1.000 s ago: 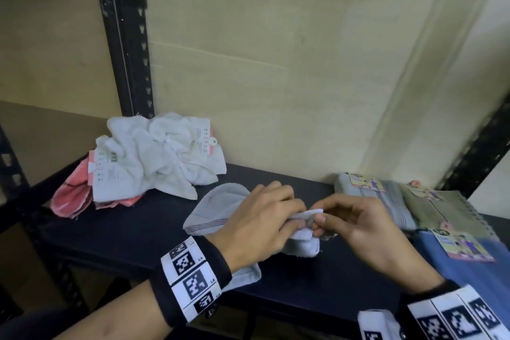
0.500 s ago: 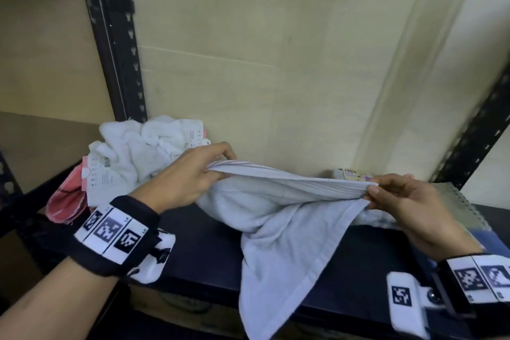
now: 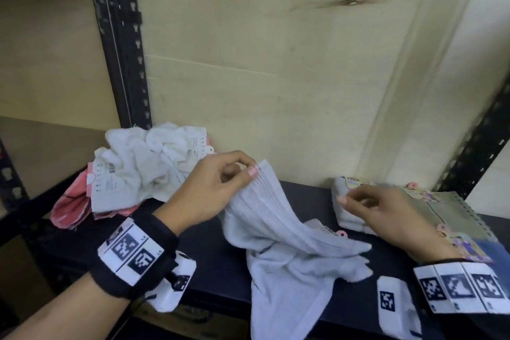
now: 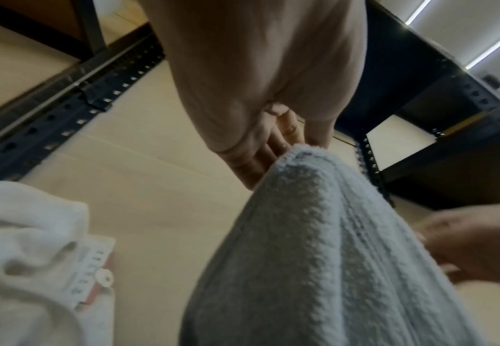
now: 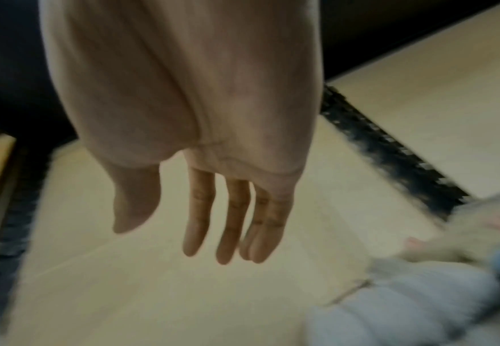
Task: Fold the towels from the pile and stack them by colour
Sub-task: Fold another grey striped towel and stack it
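My left hand pinches the top corner of the grey towel, which hangs down from my fingers onto the dark shelf; its weave looks ribbed and loopy in the left wrist view. My right hand is open with straight fingers and holds nothing. Behind my left hand lies the pile of white and pink towels. Under my right hand are the folded towels.
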